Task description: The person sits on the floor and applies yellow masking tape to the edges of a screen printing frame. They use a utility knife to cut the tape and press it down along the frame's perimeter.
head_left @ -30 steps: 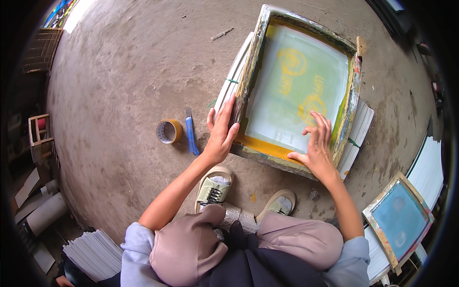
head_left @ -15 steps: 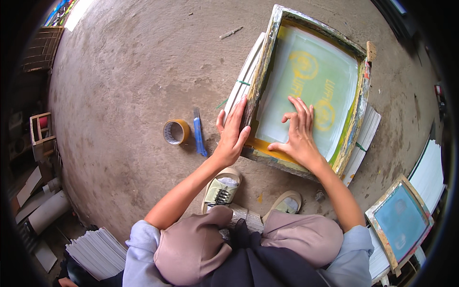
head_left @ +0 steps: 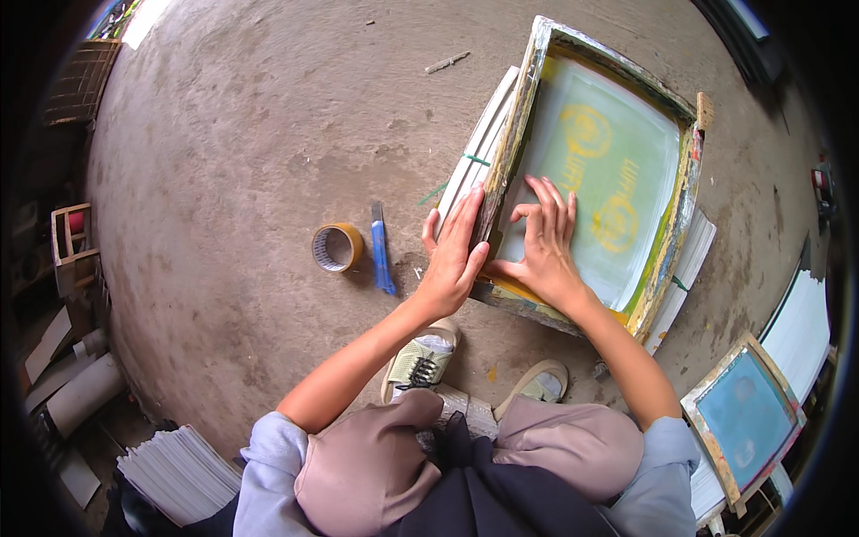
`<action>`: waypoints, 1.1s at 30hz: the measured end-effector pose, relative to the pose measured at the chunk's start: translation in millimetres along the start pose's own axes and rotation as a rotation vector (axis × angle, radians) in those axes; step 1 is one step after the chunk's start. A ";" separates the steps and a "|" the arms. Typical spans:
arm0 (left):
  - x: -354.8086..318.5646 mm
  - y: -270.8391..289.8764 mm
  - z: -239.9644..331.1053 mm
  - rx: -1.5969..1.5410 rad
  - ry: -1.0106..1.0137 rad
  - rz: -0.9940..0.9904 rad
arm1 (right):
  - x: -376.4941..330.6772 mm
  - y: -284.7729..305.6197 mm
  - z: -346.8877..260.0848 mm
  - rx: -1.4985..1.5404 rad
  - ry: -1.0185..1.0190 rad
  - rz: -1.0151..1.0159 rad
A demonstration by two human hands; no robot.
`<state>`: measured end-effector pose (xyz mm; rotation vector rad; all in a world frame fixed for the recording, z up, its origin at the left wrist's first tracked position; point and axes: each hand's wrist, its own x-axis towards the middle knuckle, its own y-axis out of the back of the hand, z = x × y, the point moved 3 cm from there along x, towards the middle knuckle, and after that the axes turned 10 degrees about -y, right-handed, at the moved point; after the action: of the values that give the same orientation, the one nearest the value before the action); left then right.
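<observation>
A silk-screen printing frame [head_left: 664, 273] with a pale green mesh and yellow round designs lies at the right, tilted away to the upper left. It rests on a stack of white sheets [head_left: 684, 259] bound with green ties. My left hand [head_left: 455, 255] lies against the outer side of the frame's left rail, fingers extended together and thumb apart. Inside the frame, my right hand [head_left: 548, 246] reaches over the near left corner of the mesh. Its fingers are spread and bent, with the thumb stretched toward the left rail. Neither hand visibly holds anything.
On the concrete floor left of my hands lie a roll of brown tape [head_left: 337, 248] and a blue utility knife [head_left: 382, 255]. A smaller blue-meshed screen [head_left: 750, 413] leans at the lower right. A white paper stack [head_left: 179, 474] stands at the lower left.
My right hand has moved left across the mesh, closer to the left rail. My left hand stays at the frame's side. The whole view has shifted slightly.
</observation>
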<state>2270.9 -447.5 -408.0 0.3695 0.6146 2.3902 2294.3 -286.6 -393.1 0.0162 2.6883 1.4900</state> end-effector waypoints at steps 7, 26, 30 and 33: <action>-2.9 3.6 1.2 -0.001 0.000 0.043 | -24.3 22.8 22.4 -0.025 -0.044 -0.098; -3.2 4.0 1.2 0.028 -0.029 0.104 | -11.1 0.8 1.7 0.013 -0.088 0.014; -0.7 0.8 3.1 0.018 -0.034 0.103 | -3.4 -8.7 -10.9 -0.038 -0.111 0.075; 0.4 0.6 2.4 0.007 -0.037 0.097 | -4.1 1.1 -10.1 0.014 -0.135 0.026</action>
<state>2271.2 -446.9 -405.6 0.4554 0.6010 2.4678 2297.6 -294.8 -386.7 0.1478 2.6015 1.4223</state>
